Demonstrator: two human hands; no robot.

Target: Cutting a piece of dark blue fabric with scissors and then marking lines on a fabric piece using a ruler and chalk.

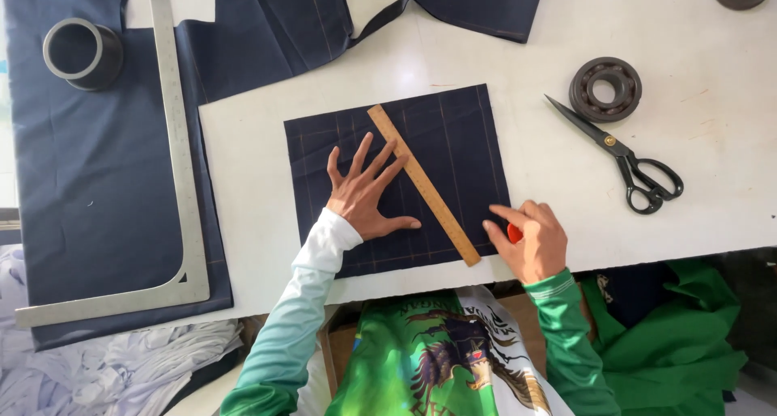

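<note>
One rectangular piece of dark navy cloth (453, 133) lies flat on the white table (566, 44), under both hands. Across it runs a long wooden ruler (423, 184), its long axis slanting from beyond the left fingertips down to just beside the right fingers. The left hand (366, 196) presses cloth and ruler, fingers spread wide apart. The right hand (534, 240) has fingers pinched together on a small red marker (514, 233) at the cloth's edge.
</note>
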